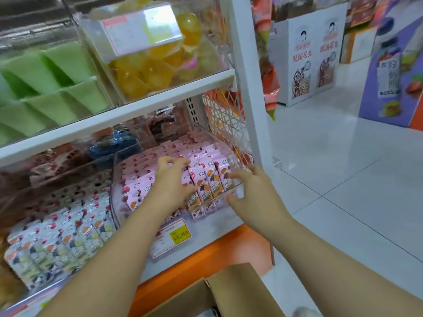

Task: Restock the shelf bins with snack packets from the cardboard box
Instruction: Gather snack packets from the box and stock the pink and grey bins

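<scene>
Cardboard box (231,291) below; left hand (170,181) spreads fingers (171,159) on pink packets (137,186), right hand (254,195) spreads fingers against bin (113,191).

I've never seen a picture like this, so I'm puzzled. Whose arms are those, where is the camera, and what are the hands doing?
There is just one picture. It comes from a small camera worn on a person's head, looking forward and down, so you see two arms but no body. No machine here, only bare hands.

The left hand lies with bent fingers on top of the pink snack packets, which stand in rows inside a clear bin on a shop shelf. I cannot tell if it grips one. The right hand is open at the bin's front right corner and holds nothing.

Beside it is a bin of white packets. At the bottom edge is the open cardboard box.
</scene>
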A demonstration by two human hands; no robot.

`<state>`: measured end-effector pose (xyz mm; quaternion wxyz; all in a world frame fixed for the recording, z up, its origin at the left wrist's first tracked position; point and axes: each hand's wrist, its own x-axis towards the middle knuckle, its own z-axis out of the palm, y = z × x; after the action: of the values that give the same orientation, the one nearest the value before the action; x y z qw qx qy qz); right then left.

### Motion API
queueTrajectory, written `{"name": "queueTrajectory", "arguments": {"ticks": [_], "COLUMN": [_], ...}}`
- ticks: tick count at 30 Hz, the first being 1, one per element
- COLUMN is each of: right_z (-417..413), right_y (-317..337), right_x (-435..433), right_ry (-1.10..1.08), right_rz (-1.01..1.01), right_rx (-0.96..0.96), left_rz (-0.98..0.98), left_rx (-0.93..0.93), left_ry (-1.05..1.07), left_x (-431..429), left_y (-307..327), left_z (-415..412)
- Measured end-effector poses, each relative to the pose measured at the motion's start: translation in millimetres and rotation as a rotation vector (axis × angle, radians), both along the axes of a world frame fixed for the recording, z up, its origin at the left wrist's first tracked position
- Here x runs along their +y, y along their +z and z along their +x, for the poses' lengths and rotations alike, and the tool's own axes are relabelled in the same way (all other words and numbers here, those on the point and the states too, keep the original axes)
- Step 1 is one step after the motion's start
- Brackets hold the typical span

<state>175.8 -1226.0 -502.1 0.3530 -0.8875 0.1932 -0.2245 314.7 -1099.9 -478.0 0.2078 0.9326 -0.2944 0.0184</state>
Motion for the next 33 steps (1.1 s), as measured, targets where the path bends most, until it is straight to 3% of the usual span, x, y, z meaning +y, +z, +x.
{"name": "queueTrajectory", "arguments": {"ticks": [4,7,12,15,21,28,33], "right_z": [-0.6,-0.2,-4.2,-10.3,-22.3,-45.7,-47.6], "right_y": [6.6,4.8,-16.4,-34.4,-87.5,-193.4,-235.2], "right_x": [12.3,35.2,81.7,107.7,141.1,180.5,182.8], "right_ry": [-0.037,0.047,0.262,0.363,0.498,0.580,0.485], "right_rz": [-0.037,-0.038,-0.090,-0.177,-0.205,-0.173,-0.244], "right_rx": [-0.239,-0.368,-0.371,-0.287,-0.062,0.552,0.861], "left_rz": [-0.014,-0.150,-0.367,-0.421,-0.318,-0.168,-0.062], "left_rx": [-0.061,-0.191,-0.273,-0.241,-0.004,0.361,0.518], "left_ry": [-0.049,-0.097,-0.170,-0.096,0.124,0.287,0.313], "left_x": [10.4,27.4,72.4,116.5,213.0,280.0,289.1], "left_y": [4.0,5.1,-4.6,-17.4,-91.1,-197.8,-248.6], "left_z": [-7.4,-25.1,-57.4,-76.4,-120.0,-141.7,-144.1]}}
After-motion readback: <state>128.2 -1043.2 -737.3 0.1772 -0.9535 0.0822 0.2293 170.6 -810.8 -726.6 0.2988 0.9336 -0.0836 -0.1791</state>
